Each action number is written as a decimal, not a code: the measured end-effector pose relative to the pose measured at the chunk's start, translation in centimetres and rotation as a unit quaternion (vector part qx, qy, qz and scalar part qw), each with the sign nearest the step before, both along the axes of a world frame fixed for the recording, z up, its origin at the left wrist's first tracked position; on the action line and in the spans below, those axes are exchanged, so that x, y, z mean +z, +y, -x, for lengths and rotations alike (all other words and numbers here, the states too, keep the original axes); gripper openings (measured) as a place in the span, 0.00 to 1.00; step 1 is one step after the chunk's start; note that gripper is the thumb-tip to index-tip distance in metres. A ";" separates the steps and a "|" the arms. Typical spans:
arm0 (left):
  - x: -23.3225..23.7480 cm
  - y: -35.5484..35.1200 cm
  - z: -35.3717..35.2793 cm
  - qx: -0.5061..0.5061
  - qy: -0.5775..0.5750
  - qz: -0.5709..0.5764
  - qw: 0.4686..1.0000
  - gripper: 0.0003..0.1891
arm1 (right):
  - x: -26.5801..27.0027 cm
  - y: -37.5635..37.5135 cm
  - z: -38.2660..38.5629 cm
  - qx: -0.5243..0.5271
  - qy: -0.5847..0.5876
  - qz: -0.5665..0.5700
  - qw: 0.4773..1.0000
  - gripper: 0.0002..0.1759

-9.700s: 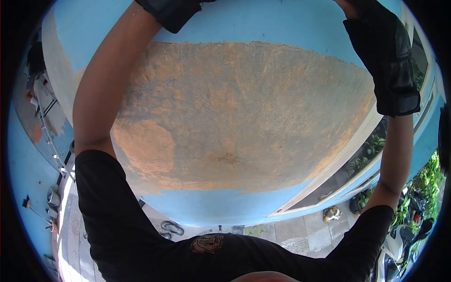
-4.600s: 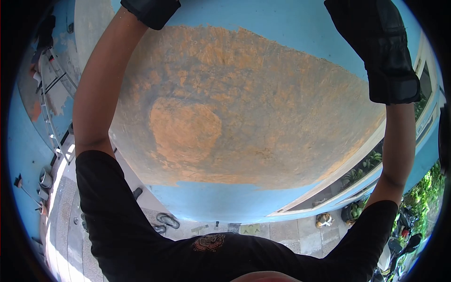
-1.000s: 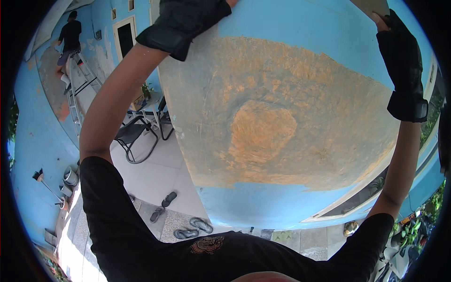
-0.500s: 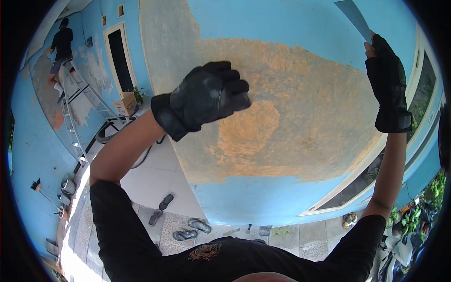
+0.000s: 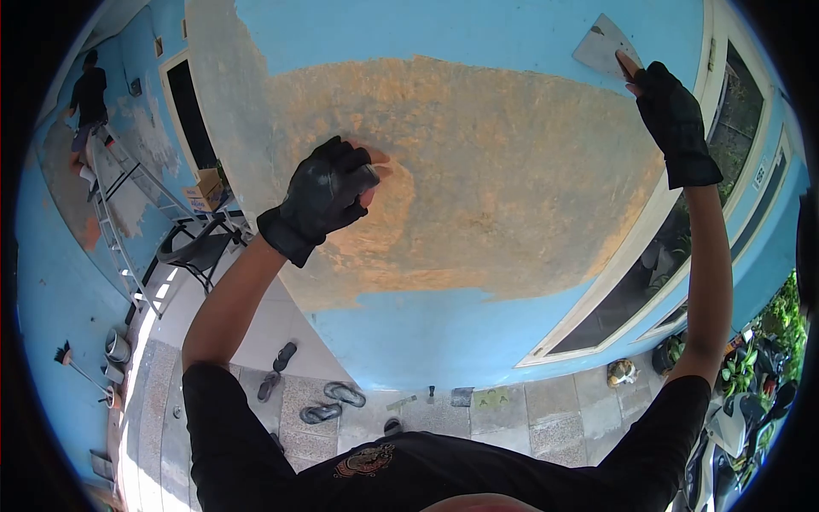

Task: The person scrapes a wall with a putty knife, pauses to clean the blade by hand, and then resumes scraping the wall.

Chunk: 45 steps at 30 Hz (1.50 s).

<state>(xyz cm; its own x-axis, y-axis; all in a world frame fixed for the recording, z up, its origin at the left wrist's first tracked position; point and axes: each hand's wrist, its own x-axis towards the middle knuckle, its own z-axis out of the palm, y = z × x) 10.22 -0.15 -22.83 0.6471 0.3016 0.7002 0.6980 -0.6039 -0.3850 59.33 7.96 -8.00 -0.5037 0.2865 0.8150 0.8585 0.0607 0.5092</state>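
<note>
Outdoor blue wall, with a large patch stripped down to orange-tan render across its middle. Blue paint was left above and below the patch.

Left hand: black glove, fingers curled into a loose fist, bare fingertips pressed on the patch near its left edge. Nothing showed in the hand, though the palm side was hidden.

Right hand: black glove, arm stretched high, closed around a scraper. One finger lay along the blade. The blade was flat on the blue paint just above the patch's upper right corner, close to the window frame at the wall's right edge.

Containers:
- Cardboard box left of the wall's left edge, near the door. Contents not visible.
- Buckets on the floor at far left, beside a broom. Too small to tell what was in them.
- Dark pot below the window, with green leaves above it.

Rest:
- Second person in dark clothes up on a ladder at the far-left wall, well apart.
- Black chair between ladder and wall.
- Sandals scattered on the floor below the wall's lower left corner.
- Scooter at lower right, partly cut off.
</note>
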 end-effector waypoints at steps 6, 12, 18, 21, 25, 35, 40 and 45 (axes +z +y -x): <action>2.2 -1.4 -8.1 -0.042 0.074 -0.061 0.995 0.12 | 0.5 0.9 -2.7 0.049 -0.034 0.026 0.998 0.29; -1.8 -2.6 -9.3 -0.060 0.118 0.031 0.991 0.14 | 4.6 5.3 -5.9 0.039 -0.125 -0.022 0.991 0.34; -3.9 -1.7 -6.0 -0.054 0.073 0.045 0.995 0.08 | 7.9 1.2 4.2 0.025 -0.251 -0.132 0.959 0.31; -5.7 -0.4 -4.7 -0.071 0.016 0.041 0.997 0.07 | 8.2 -2.2 11.6 0.083 -0.282 -0.196 0.935 0.19; -5.4 -0.6 -3.6 -0.101 0.013 0.033 0.994 0.06 | 8.6 -2.5 22.5 0.146 -0.243 -0.096 0.954 0.22; -8.6 -3.5 -2.7 -0.096 0.045 0.081 0.991 0.15 | -6.1 -5.8 40.1 0.428 -0.198 0.050 0.880 0.12; -13.5 -6.0 -0.1 -0.135 -0.098 0.143 0.976 0.13 | -14.1 -7.6 32.1 0.394 -0.109 0.276 0.870 0.31; -23.4 -6.6 -0.1 -0.115 -0.175 0.288 0.934 0.09 | -32.4 -6.6 26.9 0.452 0.215 0.478 0.722 0.34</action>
